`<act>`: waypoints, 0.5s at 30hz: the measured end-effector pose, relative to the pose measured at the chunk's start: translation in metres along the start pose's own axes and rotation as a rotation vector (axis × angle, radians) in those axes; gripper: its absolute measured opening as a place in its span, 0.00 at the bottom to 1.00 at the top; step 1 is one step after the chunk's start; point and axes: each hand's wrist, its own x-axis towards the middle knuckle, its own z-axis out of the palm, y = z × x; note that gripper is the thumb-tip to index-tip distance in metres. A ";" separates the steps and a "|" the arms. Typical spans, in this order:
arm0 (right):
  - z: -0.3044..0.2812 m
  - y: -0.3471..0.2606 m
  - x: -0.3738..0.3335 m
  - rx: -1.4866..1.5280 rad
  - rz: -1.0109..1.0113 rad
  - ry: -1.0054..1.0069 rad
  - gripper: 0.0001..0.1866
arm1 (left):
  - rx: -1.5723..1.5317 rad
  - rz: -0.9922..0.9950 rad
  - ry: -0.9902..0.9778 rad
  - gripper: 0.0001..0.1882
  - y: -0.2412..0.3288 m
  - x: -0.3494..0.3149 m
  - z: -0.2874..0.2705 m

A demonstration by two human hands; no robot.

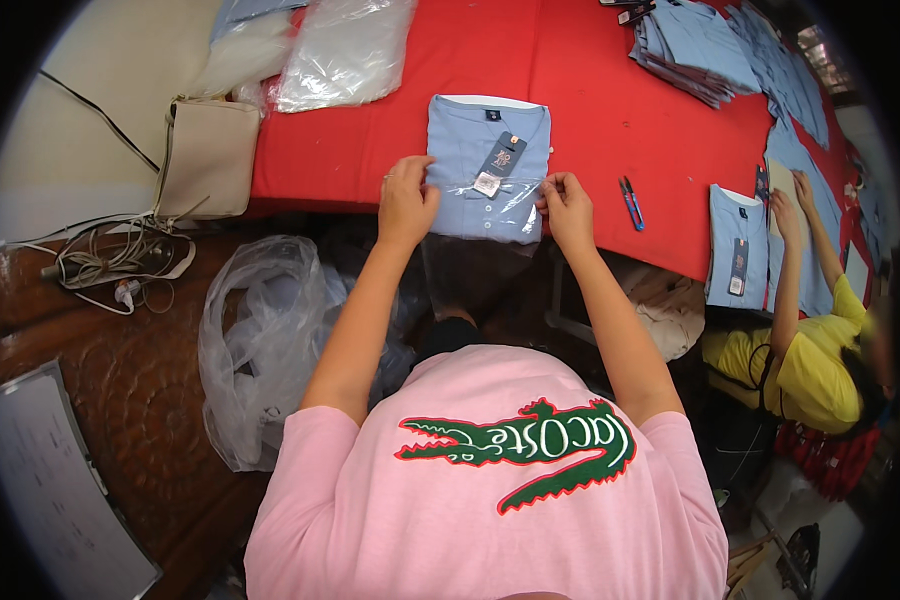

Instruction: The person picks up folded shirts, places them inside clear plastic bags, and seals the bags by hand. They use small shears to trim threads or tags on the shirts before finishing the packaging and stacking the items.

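Observation:
A folded light blue shirt [450,140] lies near the front edge of the red-covered table. From its collar hangs a dark tag [502,158] with a pale sticker at its lower end. A clear plastic bag [515,207] covers the shirt's lower half, and its bottom hangs past the table edge. At the left side my left hand [408,203] is closed with bent fingers on the bag's edge. On the other side my right hand [568,208] pinches the bag between thumb and fingers.
Clear bags [345,55] lie at the back left, near a beige pouch [205,158]. A blue pen [631,204] is to the right. Beside a yellow-sleeved co-worker [820,365] sits another folded shirt [737,245]; a shirt pile [690,50] stands behind. A large plastic bag [260,350] is below.

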 end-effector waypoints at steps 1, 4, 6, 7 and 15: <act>-0.003 -0.002 0.002 0.009 -0.001 -0.008 0.03 | -0.080 0.085 -0.062 0.12 0.003 0.002 -0.004; -0.006 -0.002 0.007 0.064 -0.033 -0.053 0.03 | 0.063 0.170 -0.262 0.12 -0.003 0.007 -0.014; -0.003 -0.001 0.011 0.039 -0.016 -0.074 0.03 | 0.107 0.085 -0.337 0.10 -0.010 0.019 -0.017; -0.002 -0.001 0.014 0.026 -0.007 -0.082 0.02 | 0.128 0.044 -0.375 0.09 -0.013 0.026 -0.017; -0.004 -0.018 0.030 -0.182 -0.009 -0.089 0.03 | 0.072 0.307 -0.267 0.08 -0.039 0.065 0.000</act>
